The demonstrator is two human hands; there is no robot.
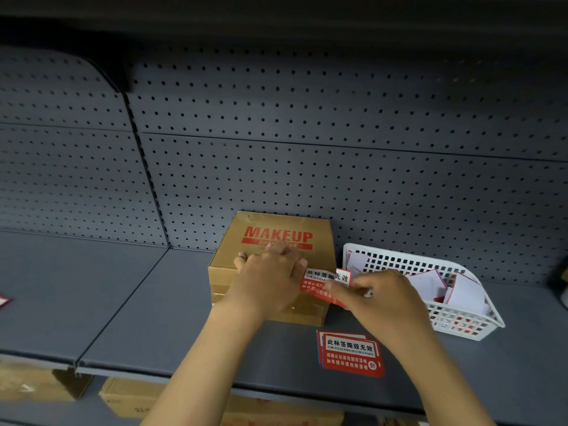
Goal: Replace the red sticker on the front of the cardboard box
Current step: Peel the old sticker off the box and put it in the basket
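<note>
A brown cardboard box [310,229] printed "MAKEUP" in red stands on the grey shelf against the pegboard. My left hand [270,272] lies flat on the box's top front edge, fingers spread, holding it down. A red and white sticker [316,279] with black characters hangs at the box's front right corner, partly off the cardboard. My right hand [381,295] pinches the sticker's right end. A small stack of matching red stickers [352,353] lies flat on the shelf in front of the box, under my right forearm.
A white plastic basket [399,259] with several white-backed papers stands right of the box. The grey shelf [138,302] extends left, where a scrap of red sticker [3,300] lies at the frame edge. Cardboard boxes [129,398] sit on the shelf below.
</note>
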